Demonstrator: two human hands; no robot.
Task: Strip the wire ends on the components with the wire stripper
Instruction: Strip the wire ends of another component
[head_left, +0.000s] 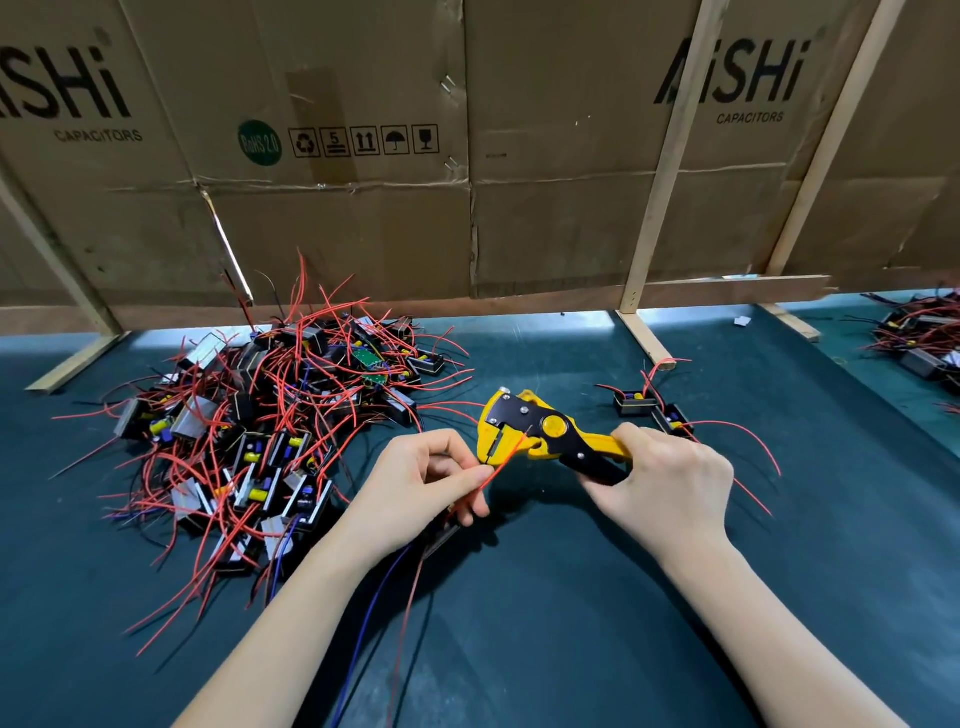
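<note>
Now R hand (670, 483) is gripping the handles of the yellow wire stripper (545, 431), held above the green mat (519, 623). L hand (421, 483) is pinching a red wire (501, 465), feeding its end into the stripper head. Component pile (260, 431) is sitting to the L; two components (649, 408) near R.

Two bare forearms are shown, ending in the left hand (423, 480) and the right hand (670, 480). No sleeves, gloves, rings or watches are worn. Fingernails are kept short and unpainted.
</note>
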